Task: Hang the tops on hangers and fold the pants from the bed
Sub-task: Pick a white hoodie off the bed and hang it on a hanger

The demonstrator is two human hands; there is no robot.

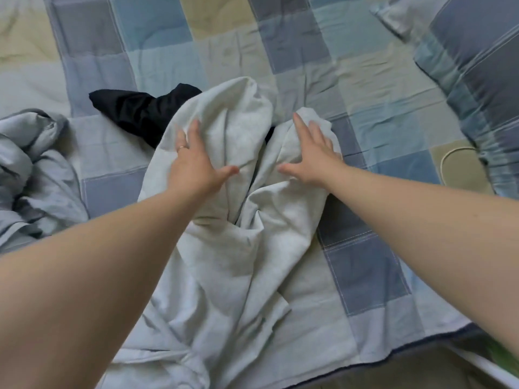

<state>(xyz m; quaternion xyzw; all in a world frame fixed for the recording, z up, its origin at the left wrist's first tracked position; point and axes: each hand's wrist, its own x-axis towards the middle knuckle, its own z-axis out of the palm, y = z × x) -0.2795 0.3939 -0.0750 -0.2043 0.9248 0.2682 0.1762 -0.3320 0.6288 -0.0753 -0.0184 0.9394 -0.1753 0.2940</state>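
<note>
Bedding in blue, grey and cream squares [379, 88] fills almost the whole view, wrinkled and stitched in a patchwork grid, with its near edge showing at the bottom right. On it lie the pale grey pants [247, 248], in the middle of the bed. Their long axis runs from the near edge straight away from the person. The two legs point to the far side and splay slightly apart from the crotch, while the near end is bunched in folds at the bottom of the view. That bunched part seems to be the waist, though the creases hide any waistband. A pillow [477, 80] in the same check lies at the upper right, well apart from the pants. A crumpled blue-grey garment [36, 175] sits in a heap at the left edge. A black garment [134, 113] lies beyond it, its right end tucked under the far part of the left leg. The left hand [193, 161] lies flat on the left leg, fingers straight and spread, thumb out toward the middle, gripping nothing. The right hand [311, 153] presses the right leg the same way, palm down and fingers fanned. A thin ring [181, 148] shows on one finger of the left hand.
</note>
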